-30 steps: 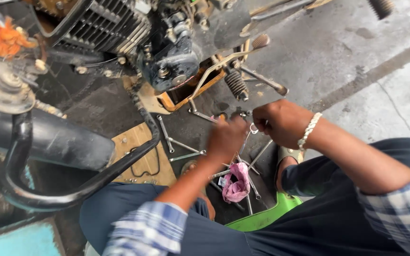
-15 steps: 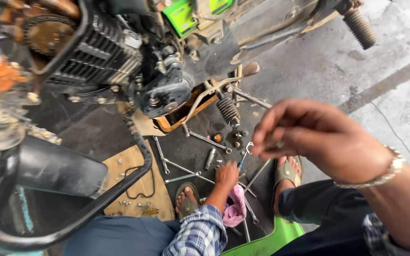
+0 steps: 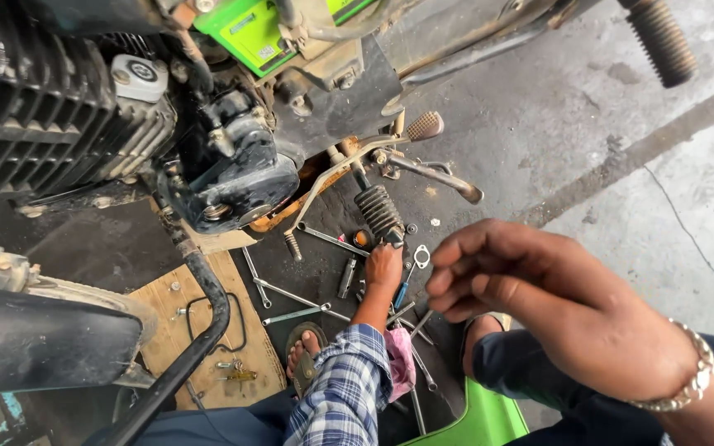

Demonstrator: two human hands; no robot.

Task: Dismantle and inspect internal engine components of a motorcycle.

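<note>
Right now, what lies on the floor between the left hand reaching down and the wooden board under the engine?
In the head view, loose metal tools: wrenches and a socket lie on the dark floor between the left hand and the wooden board.

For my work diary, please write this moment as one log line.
left hand: down among wrenches on floor, grip unclear | right hand: raised near camera, fingers curled, contents unclear | motorcycle engine: ahead

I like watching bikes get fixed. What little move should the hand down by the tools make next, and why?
Probably close the left hand on one of the small tools lying on the floor: it reaches down among them under the engine, while the right hand hangs raised with fingers loosely curled, seemingly empty.
</note>
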